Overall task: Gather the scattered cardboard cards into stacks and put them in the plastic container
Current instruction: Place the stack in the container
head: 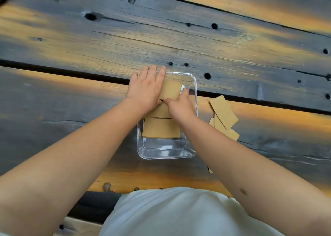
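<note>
Pressing cards [171,91] into container [166,153]; both hands [146,91] gripping.

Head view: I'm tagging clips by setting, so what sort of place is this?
Likely a home or workshop table: a rough, dark plank tabletop with knot holes, a clear plastic container, loose cardboard cards.

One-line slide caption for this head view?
Both hands, left hand and right hand, settle cardboard cards into the plastic container; loose cards wait beside it.
</note>
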Motion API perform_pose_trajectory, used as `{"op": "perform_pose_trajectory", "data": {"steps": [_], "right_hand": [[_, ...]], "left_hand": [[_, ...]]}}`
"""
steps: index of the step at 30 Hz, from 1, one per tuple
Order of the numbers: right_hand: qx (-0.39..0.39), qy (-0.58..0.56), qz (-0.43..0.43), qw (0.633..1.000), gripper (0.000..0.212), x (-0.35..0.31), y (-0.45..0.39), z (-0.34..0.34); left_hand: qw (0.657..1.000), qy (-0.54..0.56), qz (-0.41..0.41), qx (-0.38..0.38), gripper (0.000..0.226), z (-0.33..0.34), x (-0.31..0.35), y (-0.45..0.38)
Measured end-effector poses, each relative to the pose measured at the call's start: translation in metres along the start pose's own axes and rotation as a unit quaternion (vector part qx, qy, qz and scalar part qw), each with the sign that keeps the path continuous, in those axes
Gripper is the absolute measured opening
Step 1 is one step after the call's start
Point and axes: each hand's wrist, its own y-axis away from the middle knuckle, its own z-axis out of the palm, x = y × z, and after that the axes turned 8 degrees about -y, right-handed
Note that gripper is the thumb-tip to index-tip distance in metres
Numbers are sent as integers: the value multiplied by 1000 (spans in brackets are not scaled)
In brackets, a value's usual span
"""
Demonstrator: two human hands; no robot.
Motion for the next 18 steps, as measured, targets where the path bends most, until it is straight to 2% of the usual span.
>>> {"op": "perform_pose_trajectory", "data": {"steps": [3,7,10,12,16,18], "right_hand": [[-24,-11,6,1000,55,-1,-1,-4],[-58,-11,8,998,55,-2,2,-11],[-72,4,-32,997,47,0,13,-21],[-82,17,-76,994,52,2,25,-34],[-42,32,-163,985,50,22,44,-85],[-8,58,-171,984,51,43,47,-117]], "left_hand": [[1000,-3,1,0,107,0,-1,0],[1000,-2,5,1,108,-1,-1,0],[1000,5,9,-10,112,-4,-1,1],[999,24,12,-20,113,-6,-2,2],[997,73,4,-3,103,-16,0,9],[996,85,12,9,99,-24,9,14]]}}
